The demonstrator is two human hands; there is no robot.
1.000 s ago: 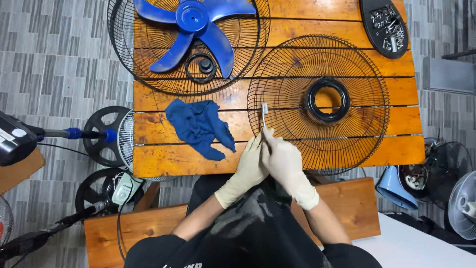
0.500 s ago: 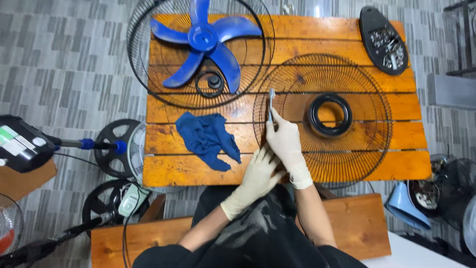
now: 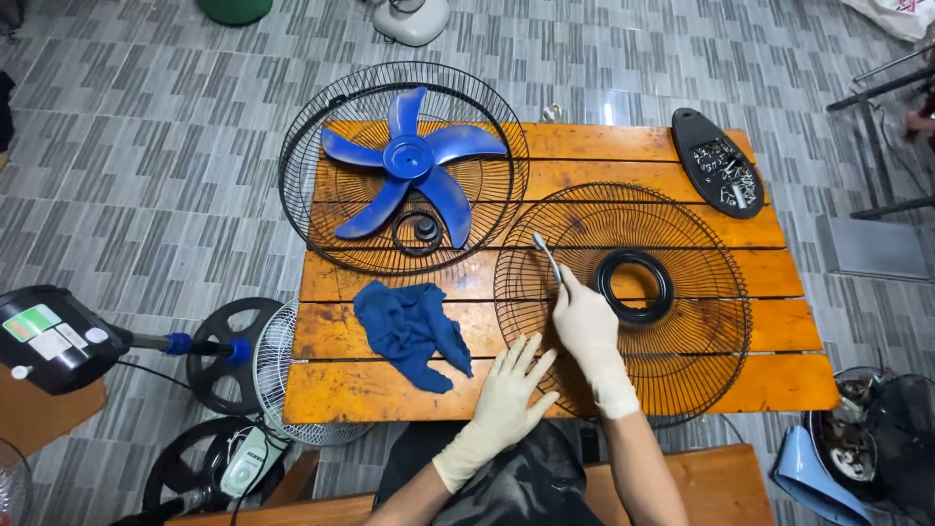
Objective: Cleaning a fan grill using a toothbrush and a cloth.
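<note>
1. Your right hand (image 3: pixel 584 326) grips a toothbrush (image 3: pixel 546 255) over the wire fan guard (image 3: pixel 682 360) on the table (image 3: pixel 390 390).
2. Your left hand (image 3: pixel 511 390) lies open, flat beside the guard's rim.
3. The black oval tray (image 3: pixel 690 131) holds small metal parts (image 3: pixel 730 180).

On the tabletop (image 3: pixel 740 385), one fan guard (image 3: pixel 623 302) lies at the right. A second guard (image 3: pixel 404 166) sits behind and to its left, with the fan blade (image 3: pixel 409 161) in it. The cloth (image 3: pixel 409 331) lies left of the first guard. The screw tray (image 3: pixel 719 161) sits at the far right corner.
</note>
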